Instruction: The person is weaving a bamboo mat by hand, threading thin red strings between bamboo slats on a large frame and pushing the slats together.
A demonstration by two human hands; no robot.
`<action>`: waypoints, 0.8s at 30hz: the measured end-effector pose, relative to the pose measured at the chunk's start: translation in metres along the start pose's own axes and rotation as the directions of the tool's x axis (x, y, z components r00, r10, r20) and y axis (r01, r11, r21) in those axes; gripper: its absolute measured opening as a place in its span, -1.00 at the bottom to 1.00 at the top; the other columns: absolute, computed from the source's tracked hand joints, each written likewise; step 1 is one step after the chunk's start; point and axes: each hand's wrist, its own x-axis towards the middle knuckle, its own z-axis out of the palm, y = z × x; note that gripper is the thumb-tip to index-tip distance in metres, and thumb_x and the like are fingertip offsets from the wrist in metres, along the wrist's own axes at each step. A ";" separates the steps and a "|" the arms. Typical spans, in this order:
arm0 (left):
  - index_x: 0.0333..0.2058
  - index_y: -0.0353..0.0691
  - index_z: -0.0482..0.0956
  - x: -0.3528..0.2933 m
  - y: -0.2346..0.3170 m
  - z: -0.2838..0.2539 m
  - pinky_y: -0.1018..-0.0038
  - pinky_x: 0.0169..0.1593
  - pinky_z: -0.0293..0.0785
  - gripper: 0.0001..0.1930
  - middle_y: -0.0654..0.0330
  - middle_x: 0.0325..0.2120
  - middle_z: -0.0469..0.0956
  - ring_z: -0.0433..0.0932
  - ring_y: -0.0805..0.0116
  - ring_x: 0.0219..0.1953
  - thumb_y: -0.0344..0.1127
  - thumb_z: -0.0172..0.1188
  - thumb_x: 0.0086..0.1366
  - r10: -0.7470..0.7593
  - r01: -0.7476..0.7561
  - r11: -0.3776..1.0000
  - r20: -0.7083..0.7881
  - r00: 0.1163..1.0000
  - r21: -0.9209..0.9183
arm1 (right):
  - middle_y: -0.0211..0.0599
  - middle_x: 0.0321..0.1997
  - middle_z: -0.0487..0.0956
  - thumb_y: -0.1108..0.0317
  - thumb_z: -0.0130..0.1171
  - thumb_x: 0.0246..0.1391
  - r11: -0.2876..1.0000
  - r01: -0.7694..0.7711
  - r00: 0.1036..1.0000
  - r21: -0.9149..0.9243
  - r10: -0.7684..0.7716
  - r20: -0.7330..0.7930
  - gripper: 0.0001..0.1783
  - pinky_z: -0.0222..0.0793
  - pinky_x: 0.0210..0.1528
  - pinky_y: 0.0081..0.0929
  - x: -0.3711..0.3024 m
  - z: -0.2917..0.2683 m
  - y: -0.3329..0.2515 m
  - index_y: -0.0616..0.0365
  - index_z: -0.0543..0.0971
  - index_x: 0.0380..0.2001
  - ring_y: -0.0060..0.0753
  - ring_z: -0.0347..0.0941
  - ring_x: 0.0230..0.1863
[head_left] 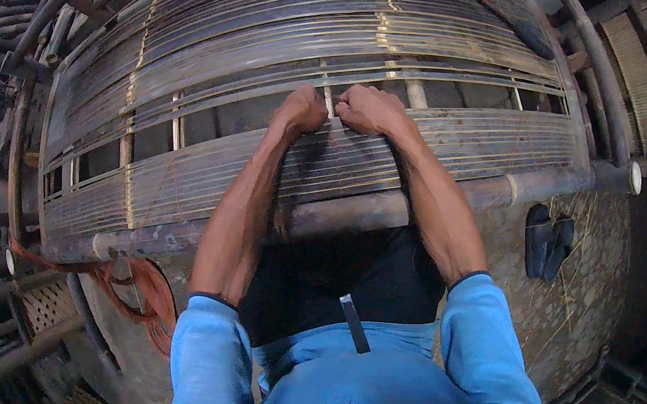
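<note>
My left hand (303, 108) and my right hand (372, 111) are close together over a wide panel of thin split-bamboo strips (230, 153). Both sets of fingers are curled closed. A short pale crosspiece (328, 101) shows between them, in a gap in the strips. Thin reddish strands (335, 138) hang just below my hands. Whatever my fingers pinch is too small or hidden to make out. Along the panel's near side runs a thick bamboo pole (351, 213), under my forearms.
Orange-red cord (155, 302) lies looped below the panel's left corner. A pair of dark slippers (547, 242) rests on the ground at right. A long dark strip (509, 18) crosses the panel's far right. Bamboo frames (612, 87) stand close on both sides.
</note>
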 end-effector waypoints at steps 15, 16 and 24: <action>-0.34 -0.21 0.70 -0.097 0.026 -0.013 0.23 0.06 0.47 -0.84 0.01 -0.22 0.65 0.57 0.00 -0.08 -0.36 0.43 0.09 0.542 -0.669 0.740 -0.524 0.657 -0.075 | -0.41 -0.35 0.68 0.23 0.31 0.25 0.756 0.284 0.935 0.590 -0.354 0.004 -0.74 0.43 -0.12 -0.49 -0.038 -0.038 0.005 0.25 0.73 -0.29 -0.58 0.52 -0.27; -0.35 -0.23 0.68 -0.107 0.021 -0.017 0.24 0.06 0.46 -0.85 0.02 -0.24 0.65 0.57 0.01 -0.10 -0.36 0.43 0.11 0.540 -0.646 0.762 -0.504 0.674 -0.049 | -0.40 -0.34 0.68 0.23 0.31 0.24 0.766 0.270 0.942 0.584 -0.335 0.003 -0.74 0.43 -0.12 -0.49 -0.041 -0.041 0.003 0.24 0.73 -0.26 -0.59 0.52 -0.26; -0.15 -0.35 0.51 -0.327 -0.090 -0.043 0.26 -0.01 0.57 -0.76 0.00 -0.22 0.65 0.64 0.24 -0.12 -0.26 0.08 0.44 -0.415 -0.364 0.192 -0.412 0.811 -0.911 | -0.38 -0.22 0.70 0.16 0.34 0.23 0.724 0.290 0.942 0.626 -0.331 -0.054 -0.71 0.44 -0.10 -0.49 -0.054 -0.041 0.020 0.18 0.75 -0.21 -0.59 0.54 -0.18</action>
